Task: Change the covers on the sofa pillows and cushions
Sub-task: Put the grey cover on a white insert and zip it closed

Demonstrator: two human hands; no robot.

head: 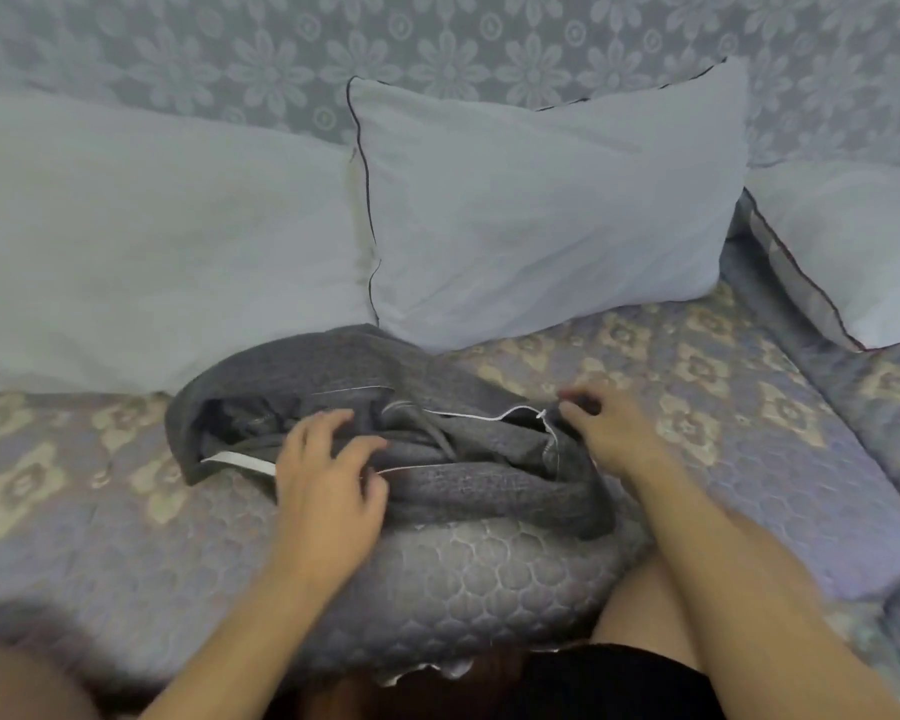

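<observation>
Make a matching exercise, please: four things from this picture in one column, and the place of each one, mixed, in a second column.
Things:
1. grey cover
2. middle pillow
3. left hand
4. right hand

Places:
A. leaning upright against the flowered sofa back
B. on the right end of the cover, near the white cord
C. crumpled on the seat, in front of the pillows
D. on the left part of the cover, fingers spread

Pairs: 1-C, 2-A, 3-D, 4-B

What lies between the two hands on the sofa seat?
In the head view, the bunched grey cover, with its white-stitched edge, fills the stretch between the left hand and the right hand; both hands rest on it.
</observation>
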